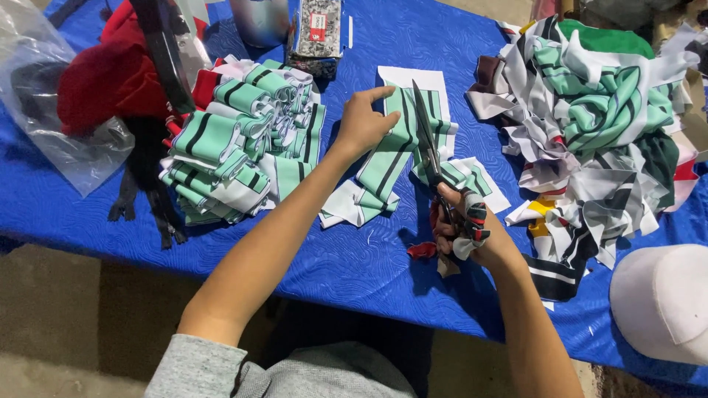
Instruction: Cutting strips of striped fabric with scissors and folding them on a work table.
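here the left hand [363, 121] lies flat, fingers spread, pinning a long strip of mint-green fabric with black stripes and white edges [391, 158] against the blue textured table cover [354, 265], index finger stretched toward the cut line. the right hand [464, 232] is closed around the handles of large dark steel scissors [426, 144], which are wrapped in scraps of cloth; the blades stand narrowly parted over the strip, tips pointing away from the person. the strip sits in the middle of the table, between a stacked pile of folded matching green striped pieces [236, 140] on the left and a loose heap of white, green and black offcuts [597, 125] on the right. a clear plastic bag [44, 110] over red cloth lies at the far left, and a white cap [664, 298] near the right edge. the index finger rests just beside the blades, so a hurried closing could nick it; and if the pressing hand slackens, the slippery layers could shift and the cut would probably wander off the stripe.
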